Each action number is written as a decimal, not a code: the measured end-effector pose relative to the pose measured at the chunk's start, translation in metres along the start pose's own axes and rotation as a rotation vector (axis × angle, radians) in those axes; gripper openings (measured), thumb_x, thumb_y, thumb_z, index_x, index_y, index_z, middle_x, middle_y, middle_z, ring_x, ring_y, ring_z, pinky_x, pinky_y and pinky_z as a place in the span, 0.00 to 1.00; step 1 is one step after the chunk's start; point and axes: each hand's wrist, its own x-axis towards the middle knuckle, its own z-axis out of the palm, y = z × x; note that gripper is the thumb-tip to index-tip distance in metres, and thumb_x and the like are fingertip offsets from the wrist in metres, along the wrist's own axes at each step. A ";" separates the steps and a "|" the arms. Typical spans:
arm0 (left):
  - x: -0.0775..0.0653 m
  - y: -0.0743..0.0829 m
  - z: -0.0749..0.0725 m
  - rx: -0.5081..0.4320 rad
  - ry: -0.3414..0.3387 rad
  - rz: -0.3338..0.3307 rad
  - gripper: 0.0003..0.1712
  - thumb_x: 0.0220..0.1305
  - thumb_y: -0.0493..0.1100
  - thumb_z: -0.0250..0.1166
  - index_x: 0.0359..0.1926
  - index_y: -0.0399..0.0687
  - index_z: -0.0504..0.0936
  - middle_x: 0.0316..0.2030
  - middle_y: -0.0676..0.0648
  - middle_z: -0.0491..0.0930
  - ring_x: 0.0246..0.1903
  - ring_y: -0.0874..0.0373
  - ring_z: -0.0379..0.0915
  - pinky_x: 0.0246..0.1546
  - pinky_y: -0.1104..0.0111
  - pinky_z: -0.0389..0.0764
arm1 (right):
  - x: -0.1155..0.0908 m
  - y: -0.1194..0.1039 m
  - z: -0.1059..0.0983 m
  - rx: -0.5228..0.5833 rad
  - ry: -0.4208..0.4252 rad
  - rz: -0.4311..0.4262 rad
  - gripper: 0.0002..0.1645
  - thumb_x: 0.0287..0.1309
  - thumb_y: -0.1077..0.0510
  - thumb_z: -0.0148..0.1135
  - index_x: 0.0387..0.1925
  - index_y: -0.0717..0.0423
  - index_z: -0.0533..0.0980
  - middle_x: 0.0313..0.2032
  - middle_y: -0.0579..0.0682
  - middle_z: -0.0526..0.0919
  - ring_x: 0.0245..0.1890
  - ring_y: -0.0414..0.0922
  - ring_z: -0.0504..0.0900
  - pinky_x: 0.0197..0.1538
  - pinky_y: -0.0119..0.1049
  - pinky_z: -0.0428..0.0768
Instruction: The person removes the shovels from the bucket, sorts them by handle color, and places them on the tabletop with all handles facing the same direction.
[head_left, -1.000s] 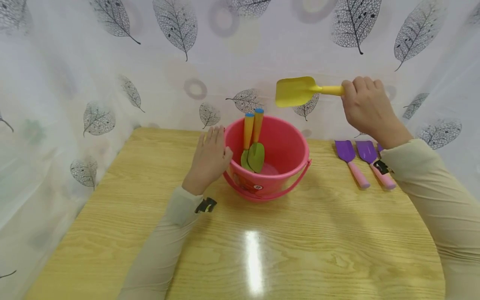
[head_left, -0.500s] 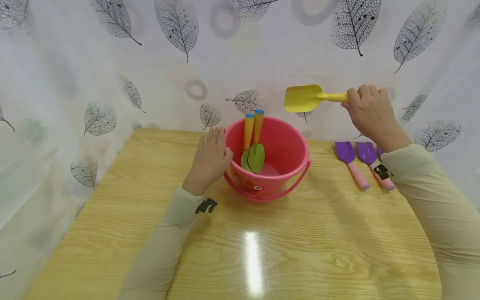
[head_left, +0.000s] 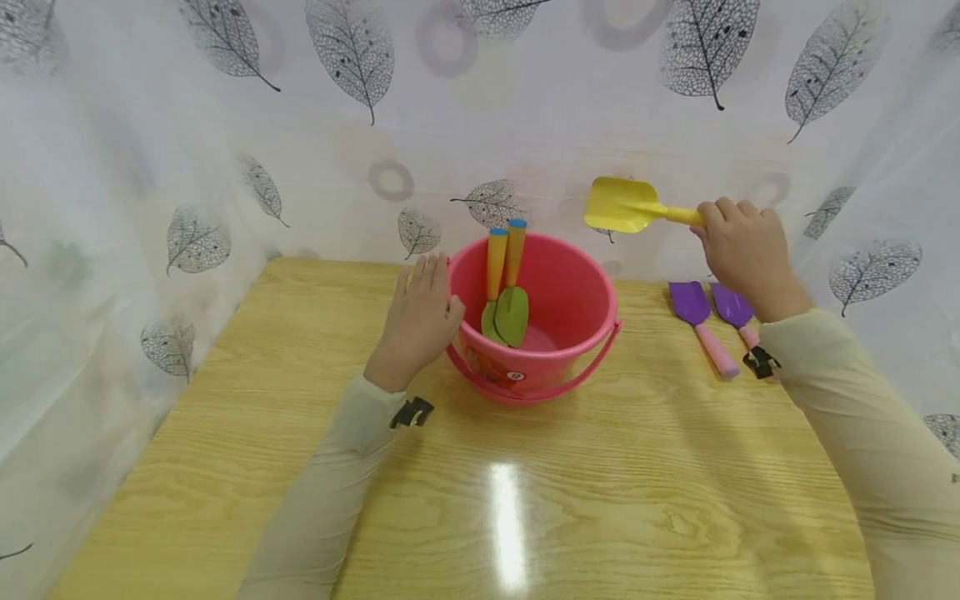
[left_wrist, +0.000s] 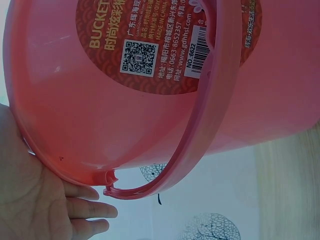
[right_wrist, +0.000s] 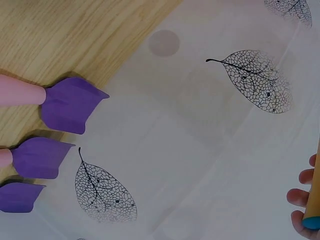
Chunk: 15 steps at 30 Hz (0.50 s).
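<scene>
A pink bucket (head_left: 551,354) stands on the table with its handle (left_wrist: 200,125) hanging down in front. Two small trowels (head_left: 512,317) with green blades and orange, blue-tipped handles lean inside it. My left hand (head_left: 417,321) rests against the bucket's left rim, fingers straight; in the left wrist view the palm (left_wrist: 30,195) lies at the rim. Raised to the right, my right hand (head_left: 750,254) grips the handle of a yellow toy shovel (head_left: 622,204), its blade pointing left. The right wrist view catches only fingertips around the blue-ended handle (right_wrist: 314,200).
Purple shovels with pink handles (head_left: 717,350) lie on the table's right side, partly behind the right forearm; the right wrist view shows three purple blades (right_wrist: 72,106). A leaf-patterned sheet (head_left: 315,167) hangs behind the wooden table (head_left: 637,500).
My right hand has moved right and down, bringing the yellow shovel with it, away from above the bucket's right part. The left hand and the bucket have stayed put.
</scene>
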 end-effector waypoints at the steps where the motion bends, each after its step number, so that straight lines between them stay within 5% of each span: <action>1: 0.000 0.000 0.000 -0.001 -0.001 0.000 0.37 0.69 0.50 0.40 0.73 0.39 0.42 0.74 0.40 0.43 0.74 0.46 0.33 0.74 0.51 0.37 | -0.002 0.000 0.002 -0.004 -0.003 0.005 0.13 0.64 0.58 0.53 0.40 0.67 0.70 0.31 0.65 0.75 0.26 0.64 0.72 0.20 0.53 0.66; 15: 0.000 0.000 0.000 0.003 0.013 0.007 0.37 0.69 0.49 0.40 0.73 0.38 0.43 0.74 0.40 0.44 0.74 0.45 0.35 0.74 0.51 0.38 | -0.026 -0.005 0.028 0.019 -0.124 0.080 0.13 0.61 0.59 0.56 0.36 0.70 0.70 0.25 0.65 0.73 0.15 0.58 0.70 0.15 0.51 0.67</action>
